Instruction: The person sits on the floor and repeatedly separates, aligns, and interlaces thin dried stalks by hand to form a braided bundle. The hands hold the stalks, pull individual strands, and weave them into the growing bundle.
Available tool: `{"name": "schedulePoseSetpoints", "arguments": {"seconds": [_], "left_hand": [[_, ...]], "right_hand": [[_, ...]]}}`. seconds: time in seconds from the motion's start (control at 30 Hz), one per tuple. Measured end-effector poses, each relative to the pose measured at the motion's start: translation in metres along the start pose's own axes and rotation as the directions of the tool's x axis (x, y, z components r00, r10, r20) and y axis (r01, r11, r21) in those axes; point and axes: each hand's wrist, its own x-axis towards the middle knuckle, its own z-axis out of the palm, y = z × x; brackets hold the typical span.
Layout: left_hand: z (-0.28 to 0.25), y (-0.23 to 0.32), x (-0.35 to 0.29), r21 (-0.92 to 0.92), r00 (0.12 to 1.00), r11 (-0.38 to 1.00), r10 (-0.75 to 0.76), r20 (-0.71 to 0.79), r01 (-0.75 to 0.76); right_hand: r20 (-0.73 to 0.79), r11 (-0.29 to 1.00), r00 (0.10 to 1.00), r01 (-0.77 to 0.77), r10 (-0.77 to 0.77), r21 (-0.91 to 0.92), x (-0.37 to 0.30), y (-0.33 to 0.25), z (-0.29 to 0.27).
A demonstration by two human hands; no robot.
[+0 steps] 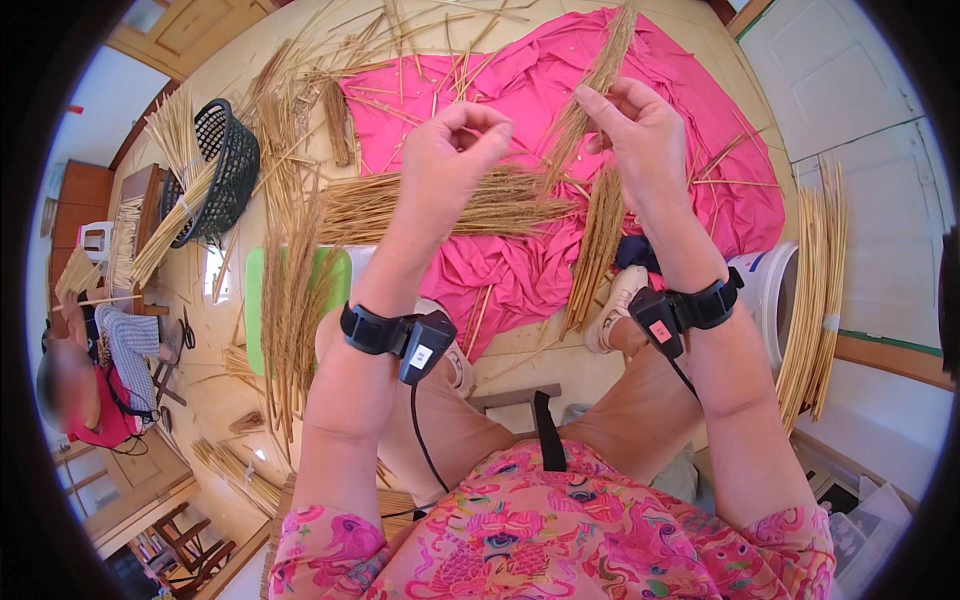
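So we've got a bundle of straw (pixel 606 62) up over the pink cloth (pixel 715 105), and our right grip (pixel 640 135) looks to be pinching it between thumb and fingers. Our left grip (pixel 448 158) hangs off to the side with thumb and index nearly meeting; we honestly can't tell if there's a thin strand in there or just air.

What could bite us? We don't see a tie on that bundle, so if the one-sided pinch loosens it'd probably fan out or drop stalks. Squeeze too hard and they might snap, if they're as dry as they look. The feathery end hangs close to the pile of straw (pixel 380 210), so a careless swing could snag the two together. The other bundle (pixel 598 248) lies right beside our shoe (pixel 613 310), so one foot shuffle could crush it. And the cloth's badly rumpled, so tugging it might skew the pile.
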Motion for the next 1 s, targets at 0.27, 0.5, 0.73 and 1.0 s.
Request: {"name": "schedulePoseSetpoints", "arguments": {"seconds": [0.27, 0.5, 0.73, 1.0], "left_hand": [[0.012, 0.001, -0.012, 0.255, 0.996, 0.965, 0.037, 0.085, -0.058], [0.014, -0.001, -0.012, 0.233, 0.997, 0.973, -0.015, 0.071, -0.002], [0.008, -0.009, -0.010, 0.141, 0.985, 0.978, -0.164, 0.052, 0.155], [0.013, -0.022, -0.006, 0.114, 0.945, 0.944, -0.318, 0.078, 0.308]], "right_hand": [[0.054, 0.994, 0.998, 0.033, -0.027, -0.101, -0.004, 0.007, 0.009], [0.073, 0.994, 0.996, 0.061, -0.054, -0.094, -0.004, 0.015, 0.013], [0.080, 0.984, 0.997, 0.013, 0.001, -0.179, -0.012, 0.007, 0.021], [0.098, 0.931, 0.989, 0.142, -0.115, -0.337, -0.017, 0.026, 0.026]]}}
